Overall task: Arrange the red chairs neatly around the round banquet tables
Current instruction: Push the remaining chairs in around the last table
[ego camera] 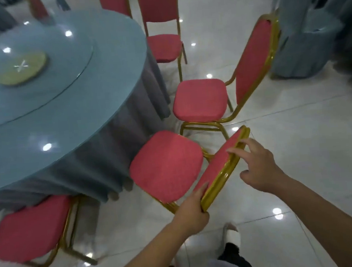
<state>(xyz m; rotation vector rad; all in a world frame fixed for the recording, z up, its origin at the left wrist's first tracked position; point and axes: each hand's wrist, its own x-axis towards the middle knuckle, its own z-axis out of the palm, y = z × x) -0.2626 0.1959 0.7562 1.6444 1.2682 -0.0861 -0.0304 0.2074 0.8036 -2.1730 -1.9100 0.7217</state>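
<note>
Red padding, gold frame: the nearest chair (167,165) sits at the round table's (68,112) near right edge, seat toward the blue-grey cloth. Left hand (191,213) grips the near end of its backrest top rail. Right hand (255,167) is loosely spread, fingertips (233,151) touching the far end. More red chairs (199,98) ring the table beyond.

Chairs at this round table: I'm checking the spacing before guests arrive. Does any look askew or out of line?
Yes. The chair on the right sits farther from the tablecloth than its neighbours, its back leaning away. The near chair, gripped by the left hand and touched by the right hand, almost touches it.
</note>
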